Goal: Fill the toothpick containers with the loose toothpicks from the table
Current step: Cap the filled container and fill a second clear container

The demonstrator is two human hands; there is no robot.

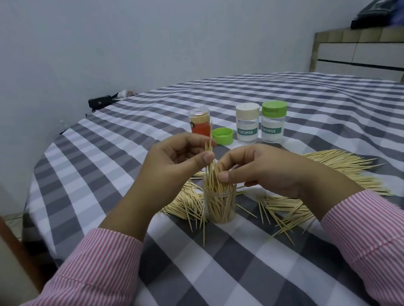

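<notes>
An open clear toothpick container [220, 206] stands on the checked tablecloth, holding many upright toothpicks. My left hand [172, 165] pinches a small bunch of toothpicks [209, 152] upright above its mouth. My right hand [259, 169] is at the container's rim, its thumb and fingers pinching the tops of the toothpicks inside. Loose toothpicks lie in piles left of the container [188, 203], right of it [285, 209] and farther right [340, 164].
Behind stand a full red-labelled container [200, 126], a loose green lid [222, 136], a beige-capped container [248, 123] and a green-capped container [274, 121]. A black bag [100, 102] sits at the table's far edge. A tiled counter [366, 55] stands at right.
</notes>
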